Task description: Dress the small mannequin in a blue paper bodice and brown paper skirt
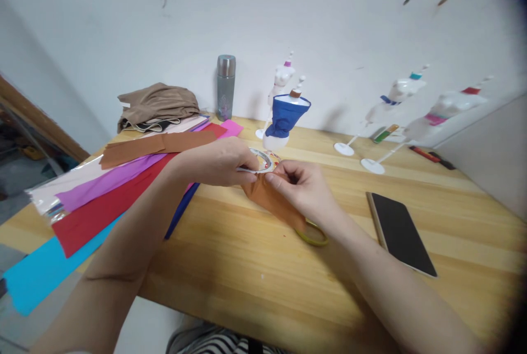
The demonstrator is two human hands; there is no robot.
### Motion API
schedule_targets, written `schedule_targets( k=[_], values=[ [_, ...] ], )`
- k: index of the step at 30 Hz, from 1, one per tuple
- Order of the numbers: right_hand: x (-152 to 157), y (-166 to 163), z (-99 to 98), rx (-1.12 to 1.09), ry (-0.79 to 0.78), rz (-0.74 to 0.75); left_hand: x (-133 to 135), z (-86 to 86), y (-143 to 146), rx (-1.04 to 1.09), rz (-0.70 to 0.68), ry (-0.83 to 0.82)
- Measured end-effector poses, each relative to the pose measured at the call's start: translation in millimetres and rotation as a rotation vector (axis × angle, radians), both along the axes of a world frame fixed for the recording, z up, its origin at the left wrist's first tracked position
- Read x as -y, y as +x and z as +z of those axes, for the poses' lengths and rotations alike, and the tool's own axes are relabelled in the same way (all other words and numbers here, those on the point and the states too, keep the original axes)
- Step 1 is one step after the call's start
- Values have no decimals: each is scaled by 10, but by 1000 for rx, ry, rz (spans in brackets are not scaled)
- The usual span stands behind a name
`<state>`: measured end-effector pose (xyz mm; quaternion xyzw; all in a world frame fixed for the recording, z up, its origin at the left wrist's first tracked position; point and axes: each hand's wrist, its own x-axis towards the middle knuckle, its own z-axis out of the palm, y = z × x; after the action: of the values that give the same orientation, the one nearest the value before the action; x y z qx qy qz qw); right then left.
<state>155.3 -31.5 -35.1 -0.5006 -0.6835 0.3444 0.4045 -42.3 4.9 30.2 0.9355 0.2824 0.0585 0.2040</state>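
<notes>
A strip of brown-orange fabric (274, 200) hangs between my two hands above the table. My left hand (224, 159) pinches its upper left edge, thumb in front. At the upper right edge, my right hand (302, 184) is closed on the same fabric with thumb and bent fingers. Just behind the fingers lies a round white disc (263, 159) with small coloured dots, partly covered by my hands. Below my right hand, a yellow scissor-like handle loop (315, 236) shows on the table. Behind stands a mini dress form (276, 141) wrapped in blue fabric (286, 115).
Coloured fabric strips (111, 200) and folded brown cloth (158, 104) lie left. A grey flask (225, 88) and another mini dress form (284, 75) stand at the back. Two more forms lean right (401, 91), (447, 106). A phone (401, 233) lies on the wooden table (230, 266).
</notes>
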Motion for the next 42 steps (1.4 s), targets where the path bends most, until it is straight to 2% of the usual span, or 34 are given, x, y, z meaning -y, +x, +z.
schedule_targets(
  k=[5, 12, 25, 42],
  values=[
    [-12, 7, -16, 10, 27, 4, 10, 13, 1, -12, -12, 11],
    [50, -26, 12, 38, 53, 26, 40, 26, 18, -42, 51, -29],
    [78, -62, -30, -85, -48, 57, 11, -8, -4, -23, 47, -12],
    [34, -55, -51, -50, -57, 6, 42, -10, 45, -50, 39, 35]
  ],
)
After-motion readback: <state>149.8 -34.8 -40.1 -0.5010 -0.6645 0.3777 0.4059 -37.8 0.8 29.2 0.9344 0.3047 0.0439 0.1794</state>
